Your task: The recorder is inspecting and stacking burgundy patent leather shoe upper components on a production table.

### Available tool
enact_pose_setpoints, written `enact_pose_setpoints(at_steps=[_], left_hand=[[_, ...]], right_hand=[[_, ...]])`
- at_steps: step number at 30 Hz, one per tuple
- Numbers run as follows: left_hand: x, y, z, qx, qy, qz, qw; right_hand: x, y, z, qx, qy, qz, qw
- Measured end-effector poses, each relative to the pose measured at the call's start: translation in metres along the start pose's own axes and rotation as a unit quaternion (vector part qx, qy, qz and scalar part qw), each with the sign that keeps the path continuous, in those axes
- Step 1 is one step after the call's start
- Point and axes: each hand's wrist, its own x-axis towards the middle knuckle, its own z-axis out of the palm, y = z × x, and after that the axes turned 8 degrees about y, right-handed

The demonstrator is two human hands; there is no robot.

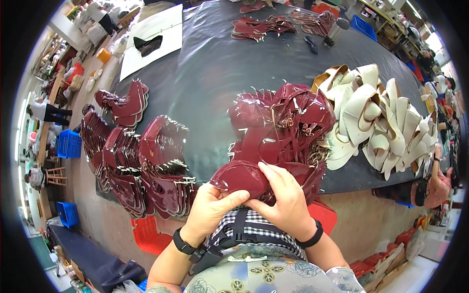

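Observation:
A glossy burgundy shoe upper (pixel 242 177) is held between my two hands at the near edge of the table. My left hand (pixel 210 209) pinches its lower left side, thumb on top. My right hand (pixel 284 196) grips its right side, with thumb and fingers closed on the edge. Just beyond lies a heap of burgundy shoe uppers (pixel 254 141) with thin straps and small buckles. Stacks of burgundy shoe uppers (pixel 159 146) stand in overlapping rows to the left, pale thread ends sticking out along their edges.
A pile of cream shoe uppers (pixel 361 112) covers the table's right side. On the dark table cover (pixel 205 63) are more burgundy pieces (pixel 264 28), a white board (pixel 168 29) with a black piece (pixel 148 46), and a hammer-like tool (pixel 336 31). A person (pixel 437 188) sits at the right.

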Motion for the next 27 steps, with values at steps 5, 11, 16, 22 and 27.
enact_pose_setpoints(at_steps=[5,11,16,22,27], left_hand=[[-0.002,-0.005,0.005,0.025,-0.038,0.038,0.998],[0.006,0.001,-0.001,0.171,-0.076,0.155,0.97],[0.003,-0.014,-0.013,0.177,-0.073,0.206,0.96],[-0.01,-0.031,-0.012,0.042,-0.046,0.113,0.992],[-0.024,-0.048,-0.03,-0.036,-0.043,0.023,0.998]], right_hand=[[0.001,0.015,-0.012,0.071,-0.038,0.021,0.997],[-0.001,0.01,-0.02,0.106,-0.055,0.027,0.992],[-0.01,0.011,-0.013,0.123,-0.042,0.037,0.991],[-0.019,0.009,-0.008,0.066,-0.026,0.024,0.997],[-0.025,0.0,-0.006,0.019,0.01,0.003,1.0]])
